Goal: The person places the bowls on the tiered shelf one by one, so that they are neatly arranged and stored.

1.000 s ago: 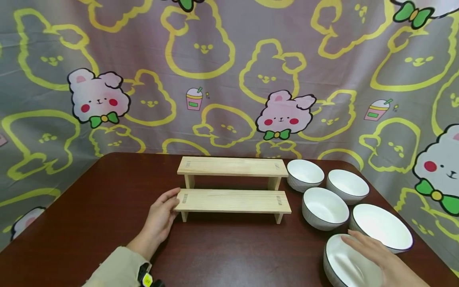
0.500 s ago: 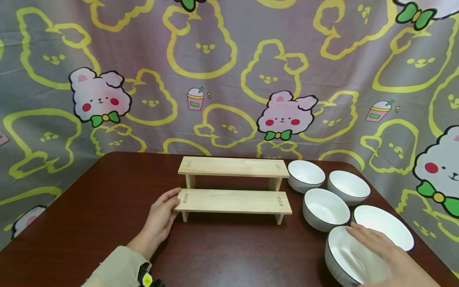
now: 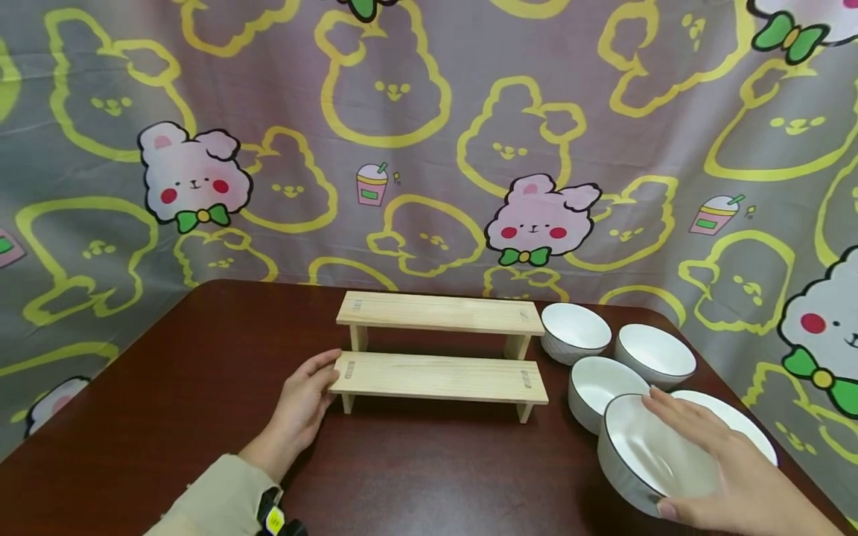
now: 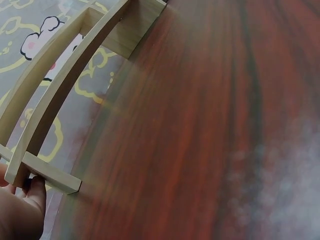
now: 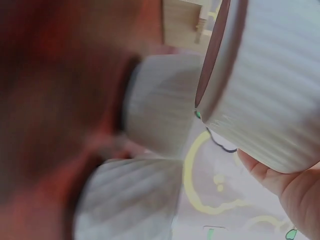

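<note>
My right hand [image 3: 744,469] grips a white ribbed bowl [image 3: 650,454], thumb at the near rim and fingers over the far rim. Tilted, that bowl [image 5: 270,85] shows its ribbed wall in the right wrist view, raised off the table. At the left end of a pale two-tier wooden shelf [image 3: 439,377], my left hand [image 3: 302,406] holds the edge of the lower board. In the left wrist view its thumb lies under the board of the wooden shelf [image 4: 65,90], beside a short leg; the other fingers are mostly hidden.
Several white bowls stand right of the shelf: one at the back [image 3: 575,331], another by the right edge [image 3: 655,351], one [image 3: 599,391] behind the held bowl. A wider bowl [image 3: 731,420] is partly hidden by my right hand. A patterned curtain [image 3: 415,149] hangs behind the dark table [image 3: 429,469].
My right hand has lifted the bowl off the table and moved it slightly forward, so it now overlaps the bowl behind. My left hand has stayed on the shelf's end.
</note>
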`<state>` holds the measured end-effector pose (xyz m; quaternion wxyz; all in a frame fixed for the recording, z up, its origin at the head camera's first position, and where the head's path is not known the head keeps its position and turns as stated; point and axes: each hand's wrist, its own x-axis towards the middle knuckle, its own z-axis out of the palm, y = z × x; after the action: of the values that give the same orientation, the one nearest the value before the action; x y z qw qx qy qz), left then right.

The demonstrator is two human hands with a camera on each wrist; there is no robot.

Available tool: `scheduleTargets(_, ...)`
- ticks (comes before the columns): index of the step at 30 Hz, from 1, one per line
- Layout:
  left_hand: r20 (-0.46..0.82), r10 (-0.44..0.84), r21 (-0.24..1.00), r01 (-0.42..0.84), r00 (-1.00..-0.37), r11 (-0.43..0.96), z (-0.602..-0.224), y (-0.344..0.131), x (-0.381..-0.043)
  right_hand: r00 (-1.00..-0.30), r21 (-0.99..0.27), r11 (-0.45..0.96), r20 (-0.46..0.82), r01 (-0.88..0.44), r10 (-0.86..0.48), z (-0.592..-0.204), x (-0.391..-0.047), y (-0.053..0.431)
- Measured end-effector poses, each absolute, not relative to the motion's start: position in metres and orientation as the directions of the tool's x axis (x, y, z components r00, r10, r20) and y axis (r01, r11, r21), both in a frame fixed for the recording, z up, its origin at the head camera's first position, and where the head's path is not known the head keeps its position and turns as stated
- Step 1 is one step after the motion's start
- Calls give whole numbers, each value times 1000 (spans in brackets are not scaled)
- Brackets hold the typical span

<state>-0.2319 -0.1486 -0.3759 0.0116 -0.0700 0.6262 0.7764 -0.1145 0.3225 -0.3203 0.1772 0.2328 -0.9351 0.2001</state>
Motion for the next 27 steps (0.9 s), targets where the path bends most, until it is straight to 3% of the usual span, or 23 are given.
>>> scheduleTargets(4,-120,-70,973,-103,-990,-207,-376,-149,-232,-760,-256,769,503,-587,-413,-308,-121,317)
scheduleTargets(17,-104,-82,986,-92,-991,-136,-377,-149,-232,-691,-209,752,596,-626,-410,-278,-139,306)
scheduleTargets(27,-95,-74,994,-91,-993,-59,-376,-149,-232,-709,-210,775,590,-596,-386,-260,-153,292)
